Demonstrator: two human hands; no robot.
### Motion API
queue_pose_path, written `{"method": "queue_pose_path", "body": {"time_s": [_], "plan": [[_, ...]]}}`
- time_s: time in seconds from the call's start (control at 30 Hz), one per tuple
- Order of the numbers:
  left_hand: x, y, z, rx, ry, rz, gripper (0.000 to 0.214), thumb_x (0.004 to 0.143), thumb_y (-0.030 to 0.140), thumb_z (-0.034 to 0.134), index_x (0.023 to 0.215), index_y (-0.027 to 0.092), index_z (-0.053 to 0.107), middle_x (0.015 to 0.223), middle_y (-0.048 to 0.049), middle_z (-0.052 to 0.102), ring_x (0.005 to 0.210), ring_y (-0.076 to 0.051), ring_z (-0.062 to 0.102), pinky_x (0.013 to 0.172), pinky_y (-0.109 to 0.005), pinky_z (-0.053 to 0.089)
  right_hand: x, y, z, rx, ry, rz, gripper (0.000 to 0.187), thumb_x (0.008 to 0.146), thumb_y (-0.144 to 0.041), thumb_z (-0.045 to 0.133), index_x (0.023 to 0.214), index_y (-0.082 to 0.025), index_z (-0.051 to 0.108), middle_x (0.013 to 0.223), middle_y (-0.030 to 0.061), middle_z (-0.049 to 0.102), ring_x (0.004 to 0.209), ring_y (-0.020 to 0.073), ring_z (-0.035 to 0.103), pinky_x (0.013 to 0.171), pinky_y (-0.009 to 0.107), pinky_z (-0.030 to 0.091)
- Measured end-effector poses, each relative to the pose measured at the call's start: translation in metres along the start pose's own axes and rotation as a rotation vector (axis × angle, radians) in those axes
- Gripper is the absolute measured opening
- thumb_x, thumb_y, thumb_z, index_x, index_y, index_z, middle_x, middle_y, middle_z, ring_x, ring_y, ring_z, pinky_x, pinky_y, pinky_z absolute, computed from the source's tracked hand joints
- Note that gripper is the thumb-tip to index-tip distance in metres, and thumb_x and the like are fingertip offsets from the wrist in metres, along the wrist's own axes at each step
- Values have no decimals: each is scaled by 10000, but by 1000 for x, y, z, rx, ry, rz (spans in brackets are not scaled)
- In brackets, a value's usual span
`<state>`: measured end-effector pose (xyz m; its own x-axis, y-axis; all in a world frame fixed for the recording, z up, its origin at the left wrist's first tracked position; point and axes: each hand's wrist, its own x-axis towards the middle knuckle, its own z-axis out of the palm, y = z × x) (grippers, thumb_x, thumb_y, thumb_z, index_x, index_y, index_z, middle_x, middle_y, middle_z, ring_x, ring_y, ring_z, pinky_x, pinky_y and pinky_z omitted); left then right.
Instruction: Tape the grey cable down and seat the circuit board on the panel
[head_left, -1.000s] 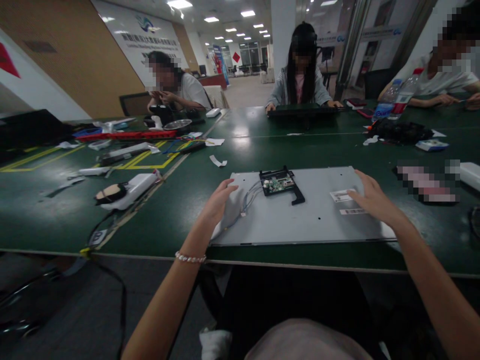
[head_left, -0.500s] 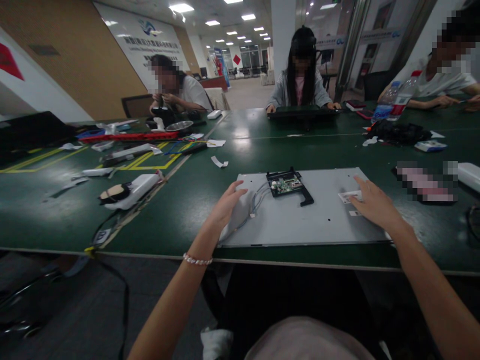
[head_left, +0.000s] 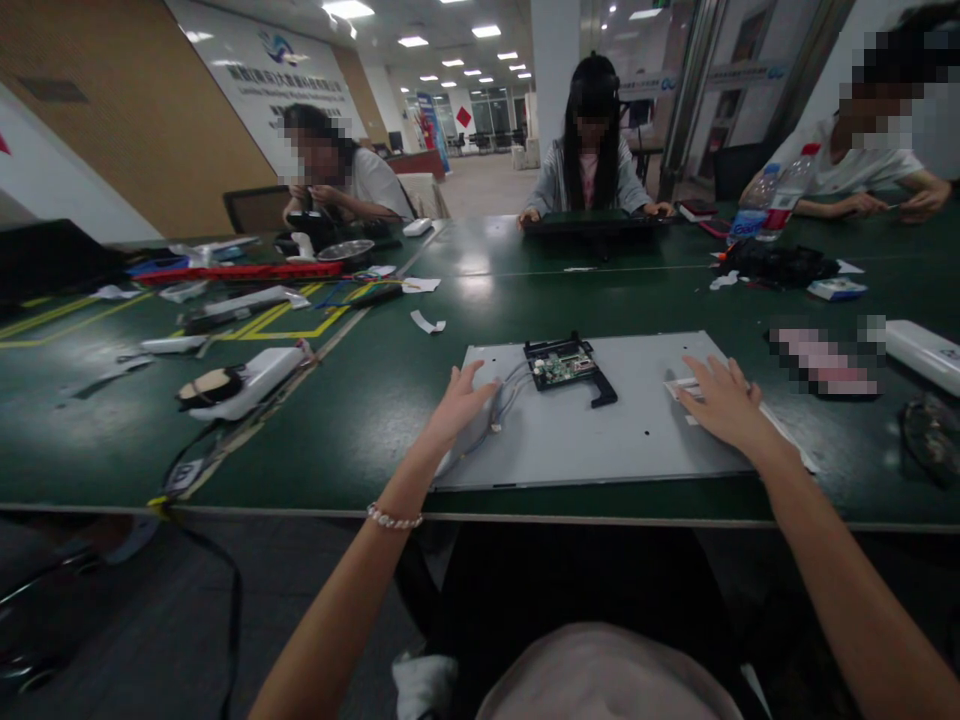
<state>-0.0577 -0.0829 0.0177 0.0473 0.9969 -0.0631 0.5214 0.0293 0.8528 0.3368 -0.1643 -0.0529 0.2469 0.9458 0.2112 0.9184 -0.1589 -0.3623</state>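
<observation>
A flat grey metal panel (head_left: 600,430) lies on the green table (head_left: 360,420) in front of me. A small circuit board in a black bracket (head_left: 564,367) is fixed near its far edge, with thin wires (head_left: 501,395) running off to the left. My left hand (head_left: 459,403) rests open on the panel's left edge, fingers spread beside the wires. Over on the panel's right side, my right hand (head_left: 721,402) lies flat and open, covering the white labels (head_left: 679,385).
A white device with a cable (head_left: 240,382) lies to the left, past a yellow floor-tape pattern and loose parts. Three other people sit at the far side. Bottles (head_left: 765,208), a black bundle (head_left: 776,262) and a white box (head_left: 924,352) stand to the right.
The panel has shifted slightly right and turned a little under both hands. My right hand slid inward over the labels; my left hand stayed at the left edge.
</observation>
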Motion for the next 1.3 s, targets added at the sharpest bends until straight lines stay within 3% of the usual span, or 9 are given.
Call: {"method": "queue_pose_path", "body": {"time_s": [0.1, 0.17, 0.33, 0.43, 0.53, 0.63, 0.8, 1.13, 1.3], "plan": [[6, 8, 5, 112, 8, 70, 746, 720, 386, 730, 1395, 194, 479, 1638, -173, 58, 1498, -401, 41, 1187, -515, 59, 2, -6, -1, 14, -4, -76, 584, 929, -502, 400, 1452, -248, 448, 1537, 155, 387, 1439, 476, 226, 1052, 766, 247], [13, 17, 11, 163, -11, 171, 806, 678, 369, 764, 1405, 192, 463, 1634, -178, 90, 1495, -416, 24, 1184, -525, 41, 3, -10, -3, 30, -23, -148, 562, 937, -477, 392, 1445, -247, 458, 1536, 143, 397, 1445, 440, 246, 1078, 723, 270], [39, 44, 35, 213, -279, 280, 996, 571, 310, 823, 1462, 176, 400, 1621, -185, 166, 1493, -419, -8, 1186, -510, 67, 4, -10, -5, 56, -62, -300, 534, 942, -486, 396, 1436, -292, 457, 1539, 88, 413, 1461, 374, 257, 1118, 645, 304], [55, 49, 46, 173, -396, 271, 1070, 561, 315, 823, 1505, 164, 342, 1596, -183, 252, 1480, -386, 182, 1180, -435, 181, 5, -5, -3, 71, -79, -324, 536, 942, -488, 395, 1435, -288, 459, 1539, 84, 416, 1455, 365, 282, 1128, 618, 317], [66, 41, 49, 105, -397, 292, 1125, 520, 337, 847, 1514, 200, 340, 1510, -160, 429, 1404, -375, 361, 1156, -418, 246, 6, -2, -1, 80, -84, -320, 542, 940, -495, 391, 1433, -282, 465, 1536, 85, 422, 1448, 361, 300, 1137, 609, 313], [67, 30, 46, 101, -411, 323, 1192, 491, 339, 859, 1535, 197, 302, 1454, -145, 505, 1360, -355, 430, 1135, -385, 283, 6, -1, -1, 83, -86, -321, 549, 944, -507, 379, 1435, -279, 468, 1530, 77, 432, 1451, 349, 298, 1150, 590, 305], [61, 23, 40, 112, -441, 341, 1229, 521, 358, 845, 1564, 179, 220, 1488, -158, 462, 1342, -338, 456, 1130, -382, 292, 6, 0, 1, 81, -98, -313, 560, 946, -490, 383, 1439, -240, 470, 1526, 104, 434, 1448, 346, 306, 1150, 584, 310], [56, 22, 38, 107, -458, 411, 1207, 540, 316, 837, 1565, 142, 223, 1568, -171, 322, 1423, -344, 340, 1183, -419, 233, 5, 2, -1, 97, -105, -320, 551, 944, -470, 395, 1447, -257, 468, 1526, 87, 436, 1440, 340, 324, 1150, 603, 298], [51, 24, 38, 105, -470, 436, 1172, 568, 343, 835, 1556, 131, 242, 1561, -181, 328, 1431, -346, 319, 1194, -436, 209, 7, 4, 0, 103, -111, -337, 538, 941, -451, 405, 1445, -275, 469, 1525, 64, 442, 1434, 336, 337, 1149, 604, 300]]}}
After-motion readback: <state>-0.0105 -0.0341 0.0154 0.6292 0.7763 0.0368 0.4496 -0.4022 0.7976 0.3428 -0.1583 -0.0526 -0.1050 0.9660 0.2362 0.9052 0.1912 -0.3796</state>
